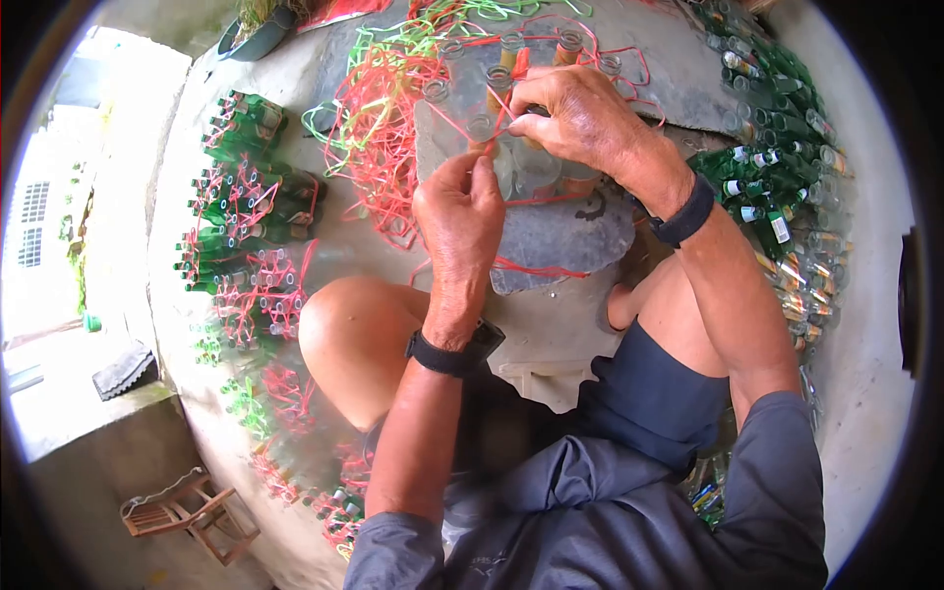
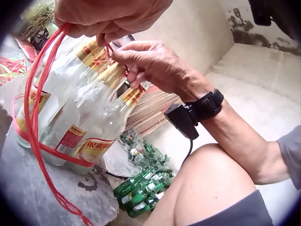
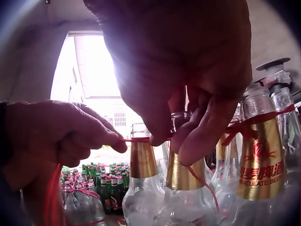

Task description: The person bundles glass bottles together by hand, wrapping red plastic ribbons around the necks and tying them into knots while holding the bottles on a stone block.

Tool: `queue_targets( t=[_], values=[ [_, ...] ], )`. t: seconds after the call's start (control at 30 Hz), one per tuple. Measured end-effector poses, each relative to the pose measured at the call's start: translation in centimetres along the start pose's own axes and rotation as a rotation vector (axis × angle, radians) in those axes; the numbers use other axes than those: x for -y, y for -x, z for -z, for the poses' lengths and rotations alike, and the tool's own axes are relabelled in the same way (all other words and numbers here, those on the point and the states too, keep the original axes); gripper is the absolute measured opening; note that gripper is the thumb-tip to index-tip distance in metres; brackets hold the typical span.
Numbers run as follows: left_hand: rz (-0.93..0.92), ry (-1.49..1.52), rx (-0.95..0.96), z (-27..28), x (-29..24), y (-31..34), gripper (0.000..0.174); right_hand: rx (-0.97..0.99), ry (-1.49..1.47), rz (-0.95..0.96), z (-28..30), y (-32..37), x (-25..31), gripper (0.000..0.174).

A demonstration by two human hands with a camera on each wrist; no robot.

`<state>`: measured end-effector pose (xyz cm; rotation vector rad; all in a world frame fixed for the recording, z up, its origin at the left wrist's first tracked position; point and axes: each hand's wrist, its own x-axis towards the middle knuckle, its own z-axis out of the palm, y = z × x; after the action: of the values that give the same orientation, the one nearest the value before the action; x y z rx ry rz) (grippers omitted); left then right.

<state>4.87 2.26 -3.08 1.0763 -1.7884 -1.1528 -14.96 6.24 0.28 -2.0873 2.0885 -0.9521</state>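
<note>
Several clear glass beer bottles (image 2: 101,125) with gold neck labels stand grouped on a grey stone slab (image 1: 580,241), with a red strip (image 2: 61,154) running round their lower bodies. Over the bottle necks, my left hand (image 1: 460,211) pinches a red plastic string (image 3: 136,140), and its loose strands hang below that hand in the left wrist view. The string runs taut to my right hand (image 1: 575,113), whose thumb and fingers pinch it beside a gold-labelled neck (image 3: 186,174). On a nearer neck (image 3: 261,155) in the right wrist view, red string is tied in a knot.
A heap of red and green string (image 1: 388,128) lies left of the slab. Bundled green bottles (image 1: 241,206) stand farther left. More green and clear bottles (image 1: 777,187) lie stacked along the right wall. A small wooden chair (image 1: 192,516) is at lower left.
</note>
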Motion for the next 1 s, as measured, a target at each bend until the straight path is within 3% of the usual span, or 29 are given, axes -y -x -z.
queue_targets(
  t=[0.67, 1.0],
  values=[
    [-0.079, -0.197, 0.164, 1.9, -1.9, -1.6, 0.017, -0.028, 0.067, -0.054, -1.0, 0.2, 0.2, 0.019],
    [-0.294, -0.482, 0.338, 3.5, -4.2, -5.1, 0.016, -0.017, 0.054, -0.079, -1.5, 0.1, 0.0, 0.016]
  ],
)
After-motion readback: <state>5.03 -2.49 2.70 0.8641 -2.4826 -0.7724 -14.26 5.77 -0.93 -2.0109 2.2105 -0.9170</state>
